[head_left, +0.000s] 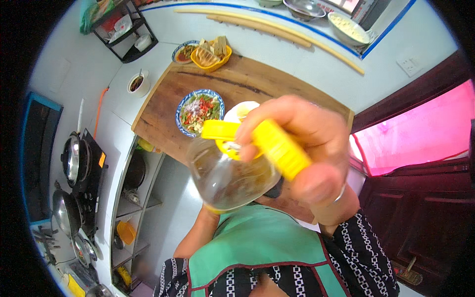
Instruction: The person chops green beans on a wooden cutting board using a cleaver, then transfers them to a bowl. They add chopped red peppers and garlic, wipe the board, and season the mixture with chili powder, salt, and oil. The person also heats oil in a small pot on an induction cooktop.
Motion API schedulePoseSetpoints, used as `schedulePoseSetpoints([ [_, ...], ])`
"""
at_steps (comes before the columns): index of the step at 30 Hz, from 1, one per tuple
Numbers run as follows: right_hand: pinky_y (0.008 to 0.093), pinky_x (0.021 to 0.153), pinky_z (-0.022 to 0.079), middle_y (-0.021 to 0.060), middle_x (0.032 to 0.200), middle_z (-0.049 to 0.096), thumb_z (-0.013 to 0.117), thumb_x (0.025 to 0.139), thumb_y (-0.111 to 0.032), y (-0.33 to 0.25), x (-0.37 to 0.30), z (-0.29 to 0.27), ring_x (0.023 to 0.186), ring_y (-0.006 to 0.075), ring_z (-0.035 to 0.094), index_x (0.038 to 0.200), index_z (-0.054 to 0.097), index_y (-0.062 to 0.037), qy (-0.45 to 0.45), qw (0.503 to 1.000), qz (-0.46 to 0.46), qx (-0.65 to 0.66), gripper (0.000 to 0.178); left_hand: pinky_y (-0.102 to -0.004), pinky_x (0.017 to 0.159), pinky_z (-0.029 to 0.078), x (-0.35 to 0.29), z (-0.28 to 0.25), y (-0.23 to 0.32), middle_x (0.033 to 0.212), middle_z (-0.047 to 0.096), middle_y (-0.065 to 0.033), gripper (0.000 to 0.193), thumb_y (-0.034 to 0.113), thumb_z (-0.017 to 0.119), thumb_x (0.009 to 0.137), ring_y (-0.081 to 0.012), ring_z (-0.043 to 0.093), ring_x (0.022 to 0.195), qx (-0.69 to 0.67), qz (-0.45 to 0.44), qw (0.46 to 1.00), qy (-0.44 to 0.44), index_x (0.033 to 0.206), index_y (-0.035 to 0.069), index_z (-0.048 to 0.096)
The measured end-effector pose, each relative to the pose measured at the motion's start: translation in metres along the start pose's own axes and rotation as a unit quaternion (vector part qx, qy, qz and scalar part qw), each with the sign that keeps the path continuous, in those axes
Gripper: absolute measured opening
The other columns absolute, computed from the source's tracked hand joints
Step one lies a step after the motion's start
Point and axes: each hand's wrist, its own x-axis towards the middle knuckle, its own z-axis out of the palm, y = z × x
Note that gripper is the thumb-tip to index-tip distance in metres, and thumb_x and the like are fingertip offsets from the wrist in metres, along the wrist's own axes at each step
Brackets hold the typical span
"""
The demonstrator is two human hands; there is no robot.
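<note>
A clear, squarish plastic bottle (232, 178) with yellow fittings is held up close in the middle of the head view. My right hand (307, 131), a ring on one finger, is closed around a thick yellow plastic band (280, 150) at the bottle's top. Motion blurs it, so I cannot tell whether the band is a handle or a cap. My left forearm comes up beneath the bottle, and the hand itself is hidden behind it. Beyond sits a blue-patterned bowl (179, 111) of chopped red, white and green food. A white dish (236, 112) stands next to it, partly covered by my right hand.
Bread-like pieces fill a yellow basket (228, 58) at the wooden table's (156, 106) far edge, beside a plate of sauce (185, 53). A white cup (142, 88) stands left. Pans (64, 213) and a stove (94, 173) line the left counter. A dark red door (420, 222) is at right.
</note>
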Motion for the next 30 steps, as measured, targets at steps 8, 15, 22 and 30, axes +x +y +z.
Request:
schedulePoseSetpoints([
  [8,0.0204,0.07,0.046,0.0016,0.088,0.061,0.072,0.076,-0.018,0.015,-0.013,-0.035,0.079,0.0076,0.056,0.098,0.061,0.0023,0.158,0.978,-0.053,-0.124,0.032,-0.056,0.105,0.023,0.089,-0.045,-0.035,0.143,0.036,-0.0097,0.054,0.047,0.028,0.096,-0.0285,0.032,0.132,0.124,-0.129,0.981,0.078,0.137,0.013,0.038],
  [15,0.0248,0.074,0.047,0.0033,0.09,0.062,0.067,0.078,-0.02,0.092,-0.054,-0.068,0.081,0.0096,0.057,0.099,0.062,-0.0003,0.288,0.919,-0.033,-0.267,0.029,-0.0493,0.106,0.023,0.094,-0.015,-0.045,0.141,0.037,-0.0131,0.052,0.034,0.045,0.093,-0.0277,0.03,0.133,0.341,-0.079,0.928,0.128,0.138,0.009,0.035],
  [22,0.0267,0.075,0.046,0.0059,0.087,0.058,0.068,0.078,-0.021,0.083,-0.067,-0.072,0.081,0.0148,0.056,0.102,0.061,-0.001,0.217,0.923,0.026,-0.318,0.031,-0.0362,0.105,0.032,0.085,0.108,-0.019,0.136,0.042,-0.0184,0.069,0.01,0.063,0.078,-0.0296,0.04,0.126,0.696,0.22,0.641,-0.235,0.14,0.005,0.03],
  [30,0.0332,0.085,0.044,0.0141,0.106,0.055,0.063,0.08,-0.016,0.052,-0.068,-0.101,0.098,0.0268,0.055,0.116,0.057,-0.0015,0.152,0.843,0.057,-0.512,0.039,-0.0364,0.1,0.039,0.097,0.098,-0.034,0.125,0.051,-0.0157,0.064,-0.006,0.064,0.069,-0.0303,0.049,0.118,0.732,0.29,0.556,-0.266,0.129,0.006,0.043],
])
